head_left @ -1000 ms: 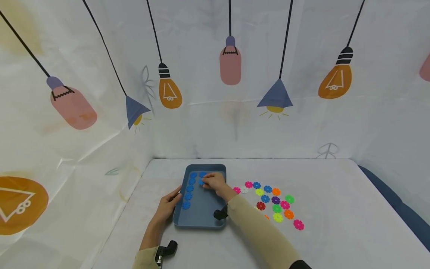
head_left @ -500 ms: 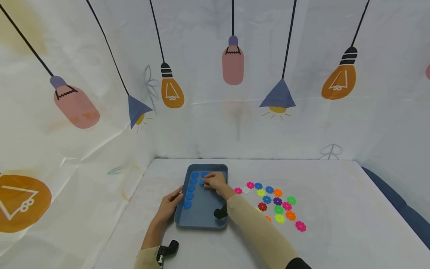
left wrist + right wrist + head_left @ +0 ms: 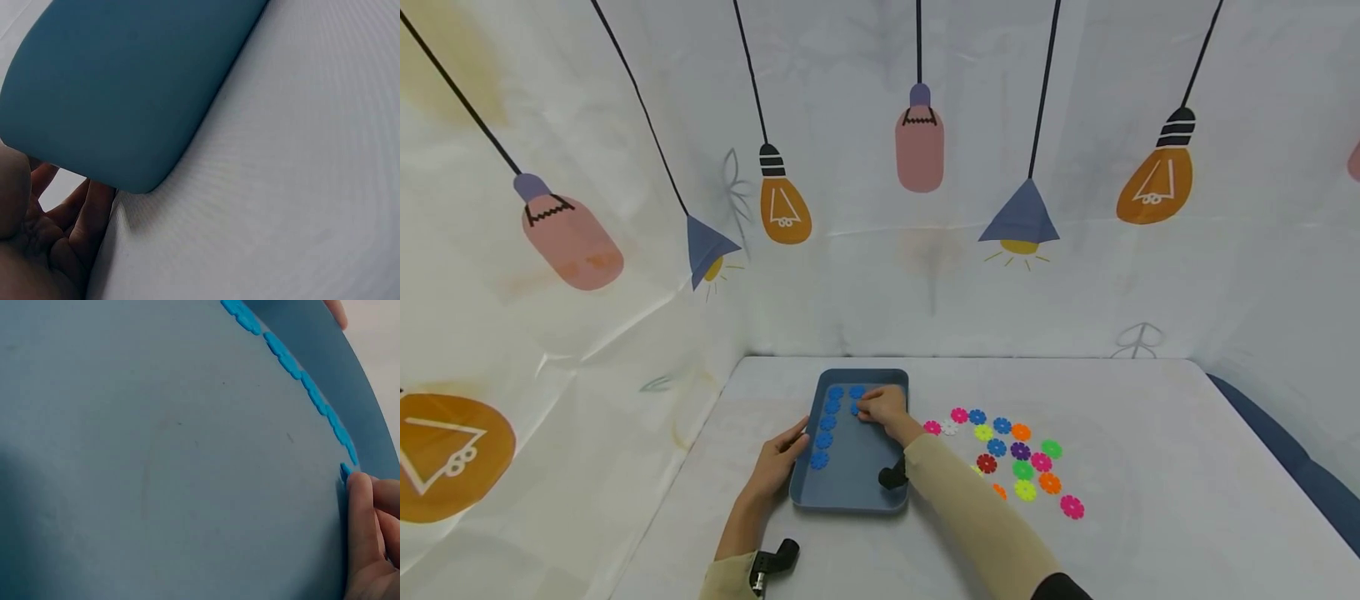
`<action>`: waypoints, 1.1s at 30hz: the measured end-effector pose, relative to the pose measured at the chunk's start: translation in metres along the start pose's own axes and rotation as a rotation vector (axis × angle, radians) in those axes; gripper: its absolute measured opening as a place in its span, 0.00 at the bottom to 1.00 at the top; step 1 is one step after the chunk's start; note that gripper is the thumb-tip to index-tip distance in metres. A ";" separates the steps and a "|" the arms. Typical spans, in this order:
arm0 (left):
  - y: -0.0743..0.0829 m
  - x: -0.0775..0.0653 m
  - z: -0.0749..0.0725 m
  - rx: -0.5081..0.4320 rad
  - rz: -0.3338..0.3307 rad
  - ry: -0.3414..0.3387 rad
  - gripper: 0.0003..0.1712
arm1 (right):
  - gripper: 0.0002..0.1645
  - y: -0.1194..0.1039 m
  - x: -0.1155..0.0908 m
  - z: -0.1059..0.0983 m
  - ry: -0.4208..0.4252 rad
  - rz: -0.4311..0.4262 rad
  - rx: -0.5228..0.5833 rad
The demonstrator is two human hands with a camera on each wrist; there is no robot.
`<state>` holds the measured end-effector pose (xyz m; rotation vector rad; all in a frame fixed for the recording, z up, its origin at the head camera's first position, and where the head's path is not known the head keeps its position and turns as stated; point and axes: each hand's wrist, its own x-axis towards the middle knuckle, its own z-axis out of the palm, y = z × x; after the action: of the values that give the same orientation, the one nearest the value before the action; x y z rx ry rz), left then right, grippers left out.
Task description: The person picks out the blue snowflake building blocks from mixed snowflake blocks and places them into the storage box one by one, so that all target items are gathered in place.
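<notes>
A grey-blue tray (image 3: 857,479) lies on the white table in the head view, with a column of blue flower-shaped discs (image 3: 825,423) along its left side. My left hand (image 3: 771,465) holds the tray's left edge, thumb at the rim. In the left wrist view, its fingers (image 3: 90,215) bend behind the tray wall (image 3: 125,94). My right hand (image 3: 886,408) is inside the tray near the far end, pinching a blue flower-shaped disc (image 3: 345,472) low over the tray floor. Another blue disc (image 3: 857,392) lies just beyond those fingertips.
Right of the tray, several loose flower-shaped discs (image 3: 1020,451) in pink, blue, yellow, orange, green, purple, red and white are scattered on the table (image 3: 1150,433). A wall sheet (image 3: 865,275) printed with lamps rises behind the far edge. A dark blue shape (image 3: 1285,442) sits beyond the right edge.
The right hand has shifted very slightly to the right with its blue disc. The left hand and the tray stay in place, and the head view has moved a little.
</notes>
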<state>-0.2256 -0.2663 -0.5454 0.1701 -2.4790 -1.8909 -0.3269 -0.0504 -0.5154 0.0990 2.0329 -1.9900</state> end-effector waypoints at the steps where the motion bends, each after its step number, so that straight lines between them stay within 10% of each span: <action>1: 0.000 0.000 0.000 0.002 0.004 0.000 0.29 | 0.12 0.000 0.000 0.001 0.005 0.000 -0.005; 33: 0.004 -0.001 0.000 -0.017 -0.024 -0.001 0.27 | 0.12 0.004 0.003 0.006 0.066 -0.089 -0.139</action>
<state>-0.2250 -0.2649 -0.5417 0.1994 -2.4719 -1.9203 -0.3276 -0.0566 -0.5196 0.0460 2.2470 -1.9130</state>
